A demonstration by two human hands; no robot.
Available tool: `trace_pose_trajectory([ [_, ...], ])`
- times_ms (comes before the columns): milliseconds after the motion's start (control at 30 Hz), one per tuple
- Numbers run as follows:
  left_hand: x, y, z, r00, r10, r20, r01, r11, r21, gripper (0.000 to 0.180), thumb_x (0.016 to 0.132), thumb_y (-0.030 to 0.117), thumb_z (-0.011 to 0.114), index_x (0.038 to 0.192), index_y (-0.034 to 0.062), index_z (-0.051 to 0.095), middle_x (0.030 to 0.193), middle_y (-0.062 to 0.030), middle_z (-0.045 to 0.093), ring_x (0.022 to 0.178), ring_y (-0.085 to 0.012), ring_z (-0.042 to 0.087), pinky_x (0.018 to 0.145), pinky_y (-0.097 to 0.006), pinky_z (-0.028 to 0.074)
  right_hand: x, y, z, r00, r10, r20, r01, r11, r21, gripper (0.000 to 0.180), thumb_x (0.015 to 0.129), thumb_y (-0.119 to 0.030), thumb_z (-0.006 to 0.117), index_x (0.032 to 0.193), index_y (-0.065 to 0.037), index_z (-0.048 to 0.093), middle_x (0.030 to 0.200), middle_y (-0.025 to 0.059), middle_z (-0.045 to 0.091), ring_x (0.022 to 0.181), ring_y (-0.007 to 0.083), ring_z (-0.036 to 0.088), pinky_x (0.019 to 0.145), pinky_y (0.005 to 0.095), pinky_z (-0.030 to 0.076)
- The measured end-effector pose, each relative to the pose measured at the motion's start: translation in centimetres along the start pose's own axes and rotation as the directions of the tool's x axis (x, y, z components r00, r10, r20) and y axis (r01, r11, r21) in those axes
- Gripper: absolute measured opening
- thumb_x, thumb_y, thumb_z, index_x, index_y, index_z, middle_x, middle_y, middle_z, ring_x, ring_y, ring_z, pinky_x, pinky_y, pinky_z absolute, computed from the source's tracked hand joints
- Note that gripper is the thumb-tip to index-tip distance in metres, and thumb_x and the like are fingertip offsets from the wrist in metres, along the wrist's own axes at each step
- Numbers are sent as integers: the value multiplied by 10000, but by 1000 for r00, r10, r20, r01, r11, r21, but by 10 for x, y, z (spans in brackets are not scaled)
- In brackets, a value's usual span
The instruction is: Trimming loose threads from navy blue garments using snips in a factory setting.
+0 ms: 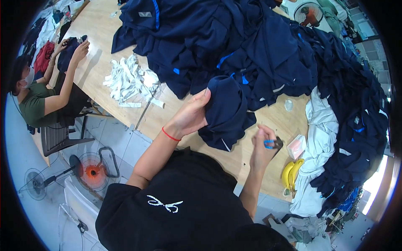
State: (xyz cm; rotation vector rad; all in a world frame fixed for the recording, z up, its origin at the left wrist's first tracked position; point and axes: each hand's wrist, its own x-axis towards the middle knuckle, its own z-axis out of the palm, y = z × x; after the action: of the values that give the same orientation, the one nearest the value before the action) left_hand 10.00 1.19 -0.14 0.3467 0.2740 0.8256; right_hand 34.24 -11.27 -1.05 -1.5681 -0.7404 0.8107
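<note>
My left hand (193,109) pinches a dark navy garment (227,104), its thumb on top and a folded, rounded part of the cloth held up. The lower part of this garment hangs down over the table's near edge area. To the right, apart from the cloth, my right hand (262,146) is closed around small black-and-blue thread snips (274,144); a thin tip shows above the fingers. Behind both hands lies a big heap of navy garments (259,50) with bright blue trim.
White fabric strips (130,79) lie left on the wooden table (94,54). Bananas (292,173), a pink-and-white box (297,146) and white cloth (321,121) lie right. A seated co-worker (39,102) handles dark cloth at far left. A fan (93,171) stands on the floor.
</note>
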Motion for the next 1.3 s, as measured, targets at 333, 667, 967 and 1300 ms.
trace_pose_trajectory([
  [333, -36, -22, -9, 989, -138, -54, 139, 990, 10, 577, 1150, 209, 497, 1675, 99, 286, 1654, -116, 421, 1538, -247, 419, 1259, -448, 386, 7, 9, 56, 873, 363, 325, -474, 787, 395, 98, 1007, -28, 724, 1104, -34, 711, 820, 10, 654, 581, 60, 487, 600, 255, 396],
  [667, -46, -10, -93, 963, -143, -229, 269, 588, 763, 304, 913, 13, 812, 1191, 13, 688, 1047, -28, 739, 928, -93, 689, 832, -265, 578, 8, 0, -15, 726, 428, 539, -687, 401, 607, 256, 1084, -138, 569, 1331, -83, 610, 1180, 17, 720, 1061, 171, 696, 821, 322, 542],
  [967, -50, -17, -96, 808, 30, -588, 207, 921, 331, 134, 1083, 95, 555, 1191, 87, 634, 1059, -48, 725, 960, -160, 697, 889, -357, 573, 6, -31, -22, 797, 355, 489, -600, 555, 576, 346, 1057, -158, 602, 1372, -13, 591, 1203, 74, 715, 1104, 194, 712, 930, 350, 585],
  [1300, -61, 36, -113, 960, 281, 16, -246, 867, -434, 325, 1098, 138, 470, 1362, 114, 658, 1172, -112, 742, 1151, -250, 699, 1131, -451, 487, 3, -47, -25, 834, 293, 468, -532, 651, 541, 112, 1100, -172, 601, 1157, -76, 611, 843, -26, 613, 595, 31, 544, 416, 183, 323],
])
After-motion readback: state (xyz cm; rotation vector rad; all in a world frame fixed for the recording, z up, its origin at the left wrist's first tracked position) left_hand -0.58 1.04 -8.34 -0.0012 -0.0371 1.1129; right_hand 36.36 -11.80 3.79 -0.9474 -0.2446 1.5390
